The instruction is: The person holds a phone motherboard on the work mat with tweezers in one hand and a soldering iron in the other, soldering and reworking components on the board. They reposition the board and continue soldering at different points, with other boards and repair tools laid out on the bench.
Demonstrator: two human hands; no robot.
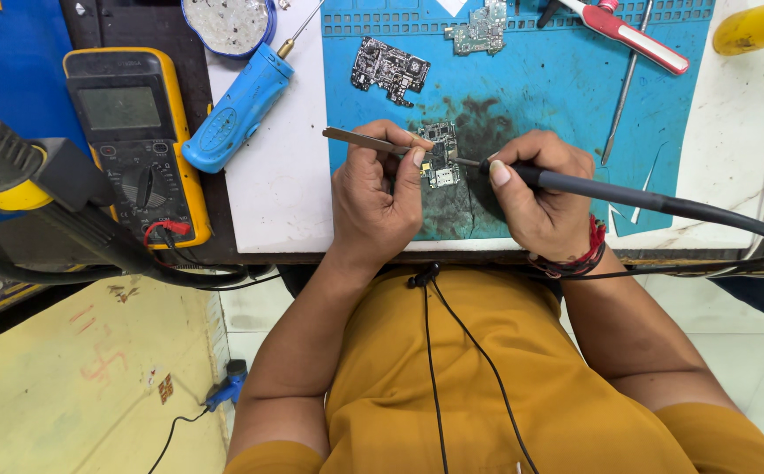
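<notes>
My left hand (375, 200) grips metal tweezers (355, 138) and rests over a small circuit board (440, 154) on the blue work mat (540, 88). My right hand (541, 195) holds a black soldering iron (592, 186), its tip touching the board's right edge. The iron's cable runs off to the right. My fingers hide part of the board.
Two more circuit boards (388, 68) (480, 28) lie farther up the mat. A blue-handled tool (240, 107), a yellow multimeter (134, 132), a round tin (228, 24), a red-and-white tool (632, 35) and a thin metal rod (623, 92) surround the work area.
</notes>
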